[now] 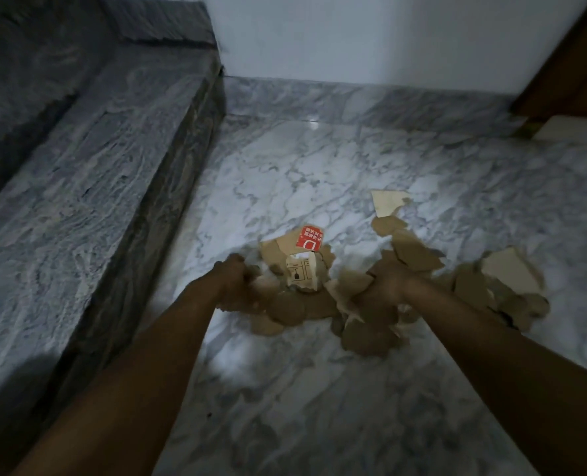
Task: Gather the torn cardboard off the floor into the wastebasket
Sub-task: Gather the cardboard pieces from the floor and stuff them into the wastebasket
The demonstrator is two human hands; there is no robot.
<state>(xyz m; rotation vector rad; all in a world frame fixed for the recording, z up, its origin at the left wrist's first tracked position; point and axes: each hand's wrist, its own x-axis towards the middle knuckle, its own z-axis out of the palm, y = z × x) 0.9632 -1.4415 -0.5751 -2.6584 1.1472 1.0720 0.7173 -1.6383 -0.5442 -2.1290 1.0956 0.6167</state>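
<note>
A heap of torn brown cardboard pieces (364,334) lies on the marble floor in the middle of the head view. One scrap carries a red printed label (308,239), another a white shipping mark (300,273). A pale piece (386,202) lies apart, farther back. My left hand (235,281) is down at the heap's left edge, fingers curled around scraps. My right hand (386,286) presses into the heap's middle, closed on several pieces. Both hands are blurred. No wastebasket is in view.
A raised grey marble step (89,187) runs along the left, its dark edge close to my left arm. A white wall (371,39) closes the back. A brown wooden door frame (567,70) stands at the far right. Marble floor (319,407) stretches toward me.
</note>
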